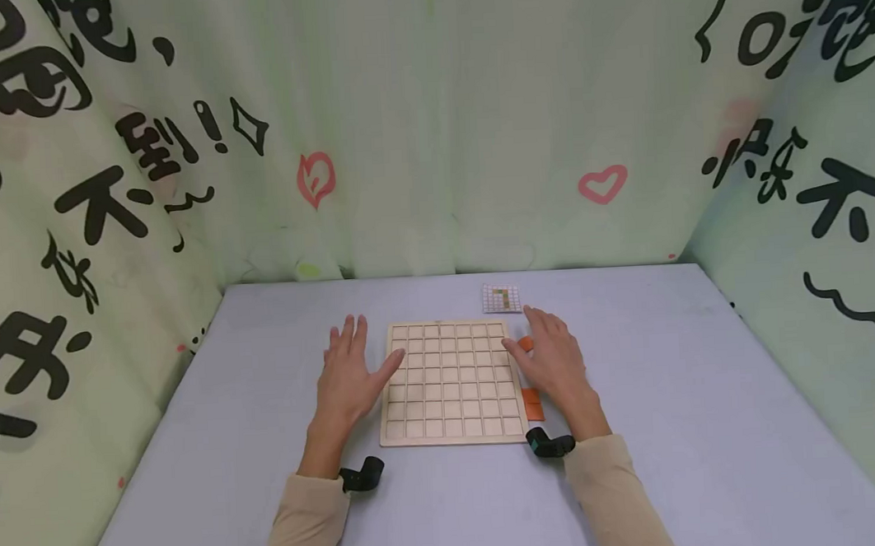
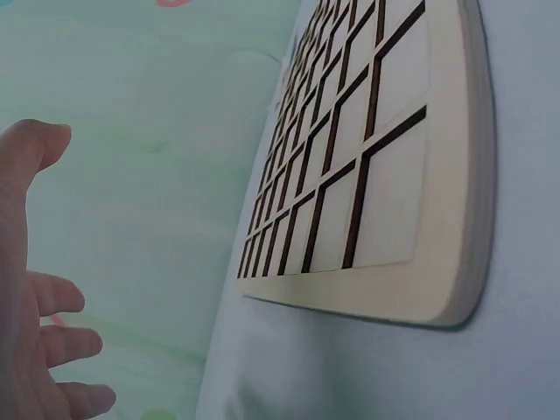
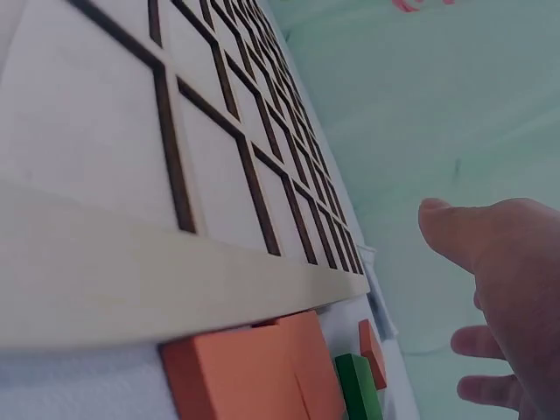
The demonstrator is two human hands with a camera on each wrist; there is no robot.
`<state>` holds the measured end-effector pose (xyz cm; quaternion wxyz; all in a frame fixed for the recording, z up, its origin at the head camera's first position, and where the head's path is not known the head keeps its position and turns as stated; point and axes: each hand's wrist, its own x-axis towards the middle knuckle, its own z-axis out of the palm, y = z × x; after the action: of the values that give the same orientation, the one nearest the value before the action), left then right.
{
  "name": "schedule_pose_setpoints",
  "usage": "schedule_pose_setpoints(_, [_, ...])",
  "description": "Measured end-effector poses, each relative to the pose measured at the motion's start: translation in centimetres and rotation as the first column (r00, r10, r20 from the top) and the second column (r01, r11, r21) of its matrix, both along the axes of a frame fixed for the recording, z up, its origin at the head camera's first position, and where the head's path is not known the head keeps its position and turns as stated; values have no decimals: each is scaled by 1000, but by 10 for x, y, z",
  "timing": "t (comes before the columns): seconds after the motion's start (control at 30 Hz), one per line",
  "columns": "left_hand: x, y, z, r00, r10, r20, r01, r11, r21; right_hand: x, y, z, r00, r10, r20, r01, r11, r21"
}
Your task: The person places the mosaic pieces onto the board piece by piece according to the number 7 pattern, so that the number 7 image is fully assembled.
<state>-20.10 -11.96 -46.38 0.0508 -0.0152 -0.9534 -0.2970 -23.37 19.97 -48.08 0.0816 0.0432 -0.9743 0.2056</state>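
A pale wooden grid board [image 1: 451, 385] lies flat, its square cells holding light wooden tiles or bare wood; I cannot tell which. My left hand [image 1: 345, 383] is spread beside the board's left side, its thumb over or close to the edge and nothing in its fingers. On the other side, my right hand [image 1: 558, 364] hovers with relaxed fingers, thumb near the board's right edge. Below and beside that hand are orange blocks [image 1: 533, 405], another orange piece [image 1: 526, 344] and a green block [image 3: 357, 385]. The hand partly hides these in the head view.
A small card [image 1: 501, 298] with a coloured grid pattern lies behind the board's right corner. White cloth covers the table [image 1: 262, 332]. Light green curtains [image 1: 401, 143] with black writing and red hearts hang at the back and both sides.
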Motion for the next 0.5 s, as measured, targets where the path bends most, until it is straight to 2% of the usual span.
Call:
schedule_pose_setpoints(0.23, [9,3,-1,999,-14,43,10,996,91,-3,4,-3,1000,-14,17,14,1000,-3])
schedule_pose_setpoints(0.5, [21,3,-5,996,-82,47,76,991,108,-4,5,-6,999,-40,34,40,999,1])
